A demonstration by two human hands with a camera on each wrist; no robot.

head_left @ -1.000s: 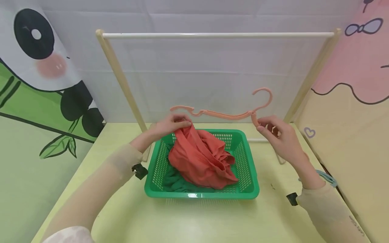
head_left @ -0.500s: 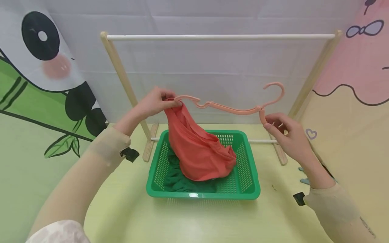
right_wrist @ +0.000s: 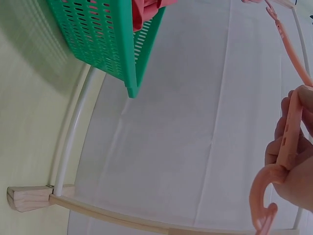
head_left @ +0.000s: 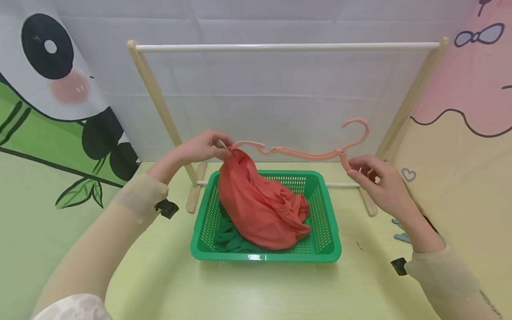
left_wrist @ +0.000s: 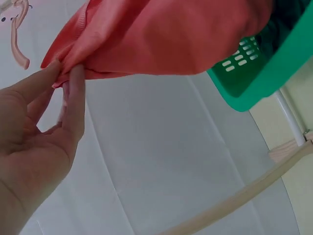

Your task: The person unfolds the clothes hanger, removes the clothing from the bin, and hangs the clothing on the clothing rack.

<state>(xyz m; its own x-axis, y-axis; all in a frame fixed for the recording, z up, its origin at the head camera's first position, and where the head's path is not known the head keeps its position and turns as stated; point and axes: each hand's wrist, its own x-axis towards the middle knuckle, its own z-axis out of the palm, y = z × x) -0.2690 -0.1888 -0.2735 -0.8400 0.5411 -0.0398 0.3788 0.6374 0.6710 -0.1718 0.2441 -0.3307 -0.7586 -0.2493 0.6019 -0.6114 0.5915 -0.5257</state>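
Head view, red cloth (head_left: pixel 262 209): upper left end held up; the bulk slumps in the basket (head_left: pixel 266 257), over part of the green cloth (head_left: pixel 234 240).
Red cloth's feel: looks soft, limp and light, probably not slippery or fragile; slack folds could easily close over its opening.
Where to hold red cloth: an edge or seam beside the opening seems best.
Left hand (head_left: pixel 204 147): thumb and fingertips pinch the red cloth's upper corner; the rest hangs below and to the right of the grip.
Hanger (head_left: pixel 308 156): in the air above the basket's back rim; looks light and stiff, perhaps weakest at its joint.
Hanger's left end: near the left fingers, by the red cloth; cannot tell whether it is inside.
Right hand (head_left: pixel 374 178): thumb and fingers pinch the hanger's short, bent-down arm; hook above the grip, long arm leftward.
Rack (head_left: pixel 288 47): stands behind, its bar above everything.
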